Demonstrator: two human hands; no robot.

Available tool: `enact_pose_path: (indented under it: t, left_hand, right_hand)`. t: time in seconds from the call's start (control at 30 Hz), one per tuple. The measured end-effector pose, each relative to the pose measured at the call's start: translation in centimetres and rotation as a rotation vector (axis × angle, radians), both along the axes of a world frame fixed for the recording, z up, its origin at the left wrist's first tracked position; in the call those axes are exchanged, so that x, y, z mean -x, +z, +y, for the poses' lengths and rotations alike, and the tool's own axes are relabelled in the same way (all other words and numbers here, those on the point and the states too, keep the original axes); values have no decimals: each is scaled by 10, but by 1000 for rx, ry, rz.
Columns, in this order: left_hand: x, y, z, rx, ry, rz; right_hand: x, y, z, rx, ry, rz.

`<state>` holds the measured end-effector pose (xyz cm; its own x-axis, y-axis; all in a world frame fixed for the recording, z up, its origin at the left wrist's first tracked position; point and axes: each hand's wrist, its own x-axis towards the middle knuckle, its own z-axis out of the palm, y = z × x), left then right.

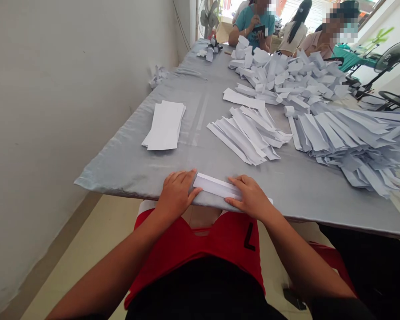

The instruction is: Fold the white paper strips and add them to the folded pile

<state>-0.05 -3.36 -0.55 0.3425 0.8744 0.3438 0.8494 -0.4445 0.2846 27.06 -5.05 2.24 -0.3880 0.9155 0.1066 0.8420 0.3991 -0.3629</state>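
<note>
A folded white paper strip lies along the near edge of the grey-covered table, its long sides creased upward. At its left end is my left hand, with the fingertips by the far corner and the thumb on the near edge. My right hand grips the strip further right, thumb on the near side and fingers on the far side. Part of the strip is hidden under that hand, and a small end shows beyond it. A stack of flat white paper sheets sits ahead to the left.
Folded strips lie ahead to the right, beside a larger heap of strips. Behind them is a pile of folded papers. People sit at the table's far end. A wall runs along the left, and a fan stands right.
</note>
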Motion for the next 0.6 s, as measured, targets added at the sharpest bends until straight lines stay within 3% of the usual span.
enact_pose_path:
  t: [0.27,0.43,0.6]
  left_hand:
    - [-8,6,4,133,38,-248]
    - [-10,15,13,302,103,-646]
    - [-19,16,25,544,44,-1058]
  right_hand:
    - [11,7,-4,-12,-30,124]
    - [19,13,-5,-44,-53,274]
    - [29,16,3,16,-104,355]
